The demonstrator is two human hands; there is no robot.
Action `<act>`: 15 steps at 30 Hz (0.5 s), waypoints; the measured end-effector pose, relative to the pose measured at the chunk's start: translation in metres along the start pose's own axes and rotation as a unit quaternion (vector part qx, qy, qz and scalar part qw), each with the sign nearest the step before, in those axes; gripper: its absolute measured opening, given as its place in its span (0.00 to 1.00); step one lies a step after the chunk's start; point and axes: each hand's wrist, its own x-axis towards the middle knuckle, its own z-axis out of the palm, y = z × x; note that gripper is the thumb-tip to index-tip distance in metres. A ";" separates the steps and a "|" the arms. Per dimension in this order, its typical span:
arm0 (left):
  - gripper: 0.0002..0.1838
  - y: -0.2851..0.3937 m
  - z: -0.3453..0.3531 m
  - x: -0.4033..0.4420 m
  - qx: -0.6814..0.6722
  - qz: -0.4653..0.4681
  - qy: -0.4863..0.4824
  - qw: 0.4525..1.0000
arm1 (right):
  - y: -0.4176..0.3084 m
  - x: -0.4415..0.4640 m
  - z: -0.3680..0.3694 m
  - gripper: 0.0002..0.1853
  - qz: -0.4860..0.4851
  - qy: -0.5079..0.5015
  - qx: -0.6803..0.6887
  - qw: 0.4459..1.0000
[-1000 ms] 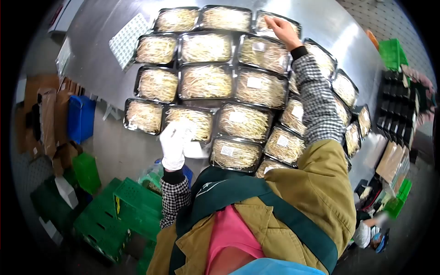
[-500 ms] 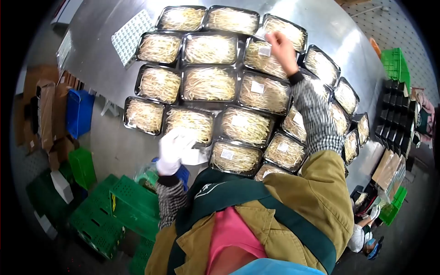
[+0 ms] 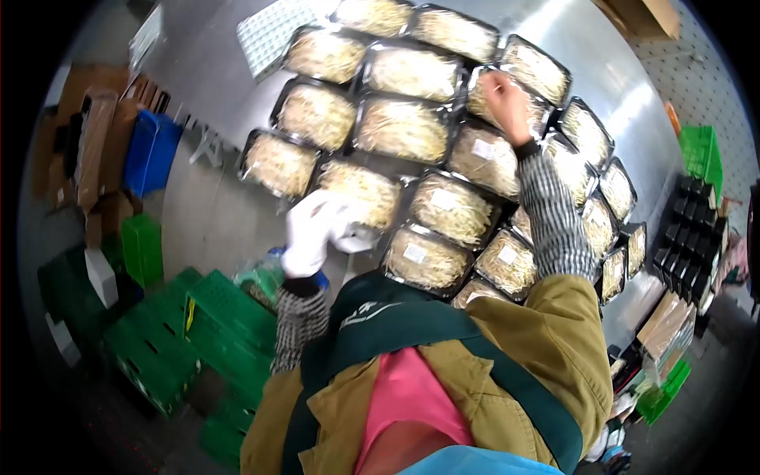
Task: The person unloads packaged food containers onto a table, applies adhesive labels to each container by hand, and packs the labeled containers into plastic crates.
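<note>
My left hand [image 3: 310, 233], in a white glove, is closed and blurred by motion beside a black tray of bean sprouts [image 3: 360, 191]. A whitish paper-like piece [image 3: 356, 237] shows at its fingers. My bare right hand [image 3: 507, 103] reaches over another wrapped sprout tray [image 3: 478, 96], fingers curled down close to its film. Whatever lies under those fingertips is hidden. Nearer me, sprout trays carry white labels, such as the label [image 3: 415, 252] on the front tray. Trays on the left, like this sprout tray [image 3: 317, 115], show no label.
The trays stand in rows on a metal table [image 3: 214, 71]. A white patterned sheet [image 3: 273, 36] lies at the far left. Green crates [image 3: 150, 340] and a blue bin [image 3: 149, 150] are at the left; stacked black trays [image 3: 689, 237] stand at the right.
The view has shifted, so the trays sit further right and higher. My right hand has moved nearer and curled over the tray whose label showed before. My left hand remains by the front-left tray.
</note>
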 end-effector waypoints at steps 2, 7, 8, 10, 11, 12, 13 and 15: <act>0.05 -0.011 0.018 0.002 -0.057 0.006 -0.023 0.998 | -0.048 -0.085 0.032 0.14 -0.004 -0.269 0.173 0.947; 0.06 -0.036 -0.011 -0.013 0.110 0.135 -0.096 0.980 | -0.103 -0.189 0.060 0.07 0.131 -0.295 0.396 0.860; 0.05 -0.026 -0.026 -0.022 0.077 0.051 -0.135 0.986 | -0.105 -0.191 0.067 0.05 0.157 -0.223 0.396 0.877; 0.03 -0.030 -0.076 -0.029 0.037 -0.046 -0.177 0.982 | -0.103 -0.191 0.084 0.08 0.147 -0.183 0.293 0.927; 0.03 -0.032 -0.103 -0.032 0.020 -0.023 -0.157 0.987 | -0.095 -0.194 0.105 0.10 0.103 -0.156 0.227 0.956; 0.03 -0.018 -0.120 -0.040 -0.008 -0.033 -0.125 0.992 | -0.102 -0.197 0.123 0.12 0.042 -0.117 0.109 0.986; 0.06 -0.010 -0.142 -0.044 -0.013 -0.028 -0.092 0.995 | -0.108 -0.200 0.147 0.12 -0.015 -0.045 0.039 0.998; 0.08 0.009 -0.176 -0.048 -0.051 -0.050 -0.097 0.993 | -0.122 -0.198 0.182 0.13 -0.082 0.036 -0.131 0.987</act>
